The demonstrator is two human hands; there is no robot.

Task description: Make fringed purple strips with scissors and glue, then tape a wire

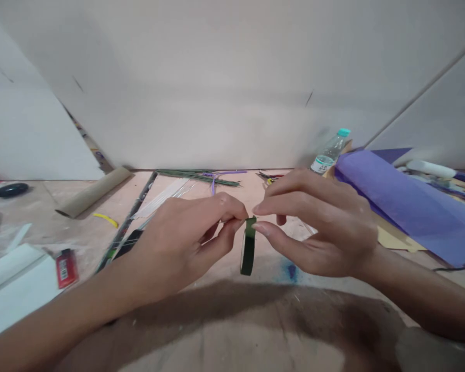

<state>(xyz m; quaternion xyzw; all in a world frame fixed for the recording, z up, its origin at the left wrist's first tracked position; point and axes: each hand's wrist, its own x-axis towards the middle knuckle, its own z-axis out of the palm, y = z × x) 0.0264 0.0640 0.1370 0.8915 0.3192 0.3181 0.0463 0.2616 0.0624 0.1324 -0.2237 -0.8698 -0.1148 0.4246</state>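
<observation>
A roll of dark green tape (247, 254) hangs on edge between my hands, over the tabletop. The thumb and forefinger of my left hand (189, 243) are pinched together at the tape's upper end. A thin strand seems to pass by these fingertips, too small to make out clearly. My right hand (321, 222) is just to the right of the tape. Its thumb and forefinger are apart, with the tips close beside the tape's upper end. Whether they touch it I cannot tell.
Green stems (197, 176) lie along the wall behind my hands. To the left are a cardboard tube (95, 194), a red lighter-like item (66, 268) and a yellow strip (106, 219). Purple paper (406, 201), a water bottle (329, 152) and pliers (269, 177) are toward the right.
</observation>
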